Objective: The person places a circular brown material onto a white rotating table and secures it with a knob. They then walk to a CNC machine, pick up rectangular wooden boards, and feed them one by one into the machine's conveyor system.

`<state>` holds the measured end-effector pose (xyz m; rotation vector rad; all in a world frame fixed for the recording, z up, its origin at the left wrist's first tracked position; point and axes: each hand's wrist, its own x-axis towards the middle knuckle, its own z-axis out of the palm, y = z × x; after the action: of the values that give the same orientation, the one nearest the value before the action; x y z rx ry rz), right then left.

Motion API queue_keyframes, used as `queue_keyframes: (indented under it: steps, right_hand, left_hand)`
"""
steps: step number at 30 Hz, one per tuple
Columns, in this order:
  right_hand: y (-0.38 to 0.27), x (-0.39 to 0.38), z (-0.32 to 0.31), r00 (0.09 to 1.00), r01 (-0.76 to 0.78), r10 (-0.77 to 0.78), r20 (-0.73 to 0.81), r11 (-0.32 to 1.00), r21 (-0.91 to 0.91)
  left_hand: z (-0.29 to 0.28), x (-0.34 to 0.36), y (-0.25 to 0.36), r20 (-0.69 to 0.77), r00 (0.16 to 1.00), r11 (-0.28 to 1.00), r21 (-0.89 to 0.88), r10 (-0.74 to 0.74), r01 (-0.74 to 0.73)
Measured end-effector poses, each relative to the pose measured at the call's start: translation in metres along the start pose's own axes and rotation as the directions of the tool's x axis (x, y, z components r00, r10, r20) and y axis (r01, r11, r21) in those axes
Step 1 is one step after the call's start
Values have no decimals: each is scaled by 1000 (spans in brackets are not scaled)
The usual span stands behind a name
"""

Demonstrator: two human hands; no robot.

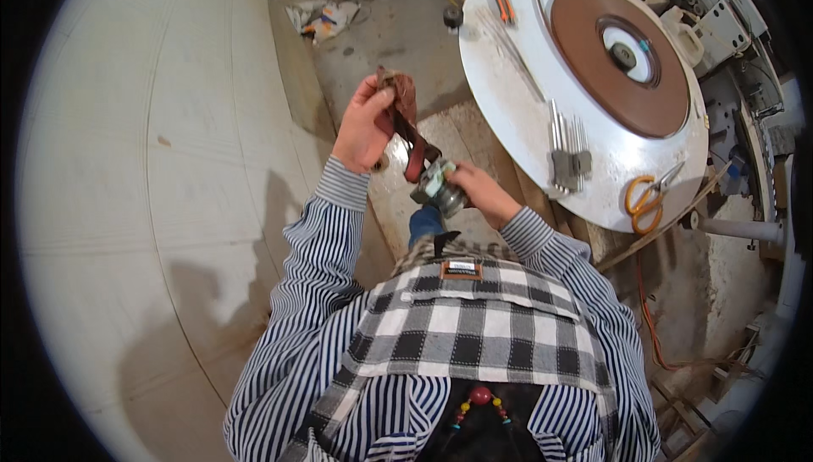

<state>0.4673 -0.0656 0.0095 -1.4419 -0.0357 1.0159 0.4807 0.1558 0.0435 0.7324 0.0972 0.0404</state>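
My left hand (365,123) is closed on the bunched top of a worn reddish-brown strap or cloth (412,144), which runs down to a grey-green object with a rounded lower part (440,182). My right hand (483,189) grips that object from the right, with the thumb over its top. What the object is, I cannot make out. Both hands are in front of my checked apron, to the left of a round white tabletop (508,81).
The tabletop carries a brown disc (584,47), an orange-black knife (501,0), metal rods (565,127) in a grey holder and orange-handled scissors (644,199). A pale wall (169,81) stands left, machinery (728,26) and an orange cable (650,318) right, crumpled bags (326,20) on the floor ahead.
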Motion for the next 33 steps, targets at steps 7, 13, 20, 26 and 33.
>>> queue_keyframes:
  steps: [7, 13, 20, 26, 33]
  right_hand:
    - [-100, 3, 22, 816, 537, -578, -18, 768, -350]
    - [-97, 30, 14, 879, 474, -452, -151, 866, 162]
    - [-114, 85, -44, 859, 349, -200, -471, 902, 253]
    - [-57, 130, -68, 720, 101, -396, -569, 872, -480]
    - [-21, -84, -56, 937, 344, -302, 174, 880, -327]
  left_hand:
    - [51, 0, 28, 80, 989, 951, 294, -124, 95]
    - [28, 27, 20, -26, 996, 827, 556, -88, 88]
    - [-3, 140, -25, 8, 986, 699, 706, -169, 114]
    - [-39, 161, -77, -197, 957, 643, 710, -211, 288]
    - [-151, 17, -115, -497, 833, 440, 709, -245, 552]
